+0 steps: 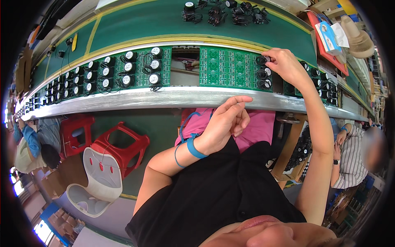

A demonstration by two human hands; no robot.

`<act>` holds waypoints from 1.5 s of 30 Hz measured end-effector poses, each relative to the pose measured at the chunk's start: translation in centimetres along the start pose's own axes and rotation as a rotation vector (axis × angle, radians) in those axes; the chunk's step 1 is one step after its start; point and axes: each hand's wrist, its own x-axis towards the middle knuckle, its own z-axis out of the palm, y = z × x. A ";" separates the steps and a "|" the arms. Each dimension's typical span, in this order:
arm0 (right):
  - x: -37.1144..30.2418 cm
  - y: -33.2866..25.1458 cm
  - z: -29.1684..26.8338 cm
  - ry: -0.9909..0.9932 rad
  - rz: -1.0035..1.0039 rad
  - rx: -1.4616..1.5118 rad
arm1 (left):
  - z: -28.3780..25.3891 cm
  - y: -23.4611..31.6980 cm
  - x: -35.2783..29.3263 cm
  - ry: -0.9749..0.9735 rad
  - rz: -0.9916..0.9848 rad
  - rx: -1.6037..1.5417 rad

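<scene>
A green circuit board panel [230, 68] lies in the metal-edged track in front of me. Along its right edge stands a column of black round parts with white tops and black wires. My right hand [284, 66] reaches over the far end of that column, thumb and fingers pinched on the farthest black wired part [261, 60]. Its neighbour, another wired part [266, 71], stands just nearer. My left hand [231, 117] hovers on the near side of the metal rail [164, 98], holding nothing, index finger stretched and the other fingers loosely curled. A blue band [193, 147] circles the left wrist.
More boards with wired parts [154, 66] stretch leftward beyond a gap in the track [185, 66]. Loose wired parts [222, 14] lie on the green bench behind. A box of parts [298, 150], a red stool [127, 144] and co-workers [349, 152] are nearby.
</scene>
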 end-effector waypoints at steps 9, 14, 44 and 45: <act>0.7 -0.4 -0.5 -0.134 0.034 -0.074 | -0.1 -0.2 0.0 -0.001 0.016 0.013; 0.8 0.3 0.1 -0.067 -0.039 -0.022 | -0.3 -0.7 -0.3 0.031 0.123 0.136; -10.5 0.1 -5.3 0.429 -0.293 0.040 | -1.2 1.3 3.2 0.313 1.084 2.027; -13.0 0.6 -5.4 0.431 -0.230 0.063 | -1.0 1.3 3.7 0.258 1.023 2.060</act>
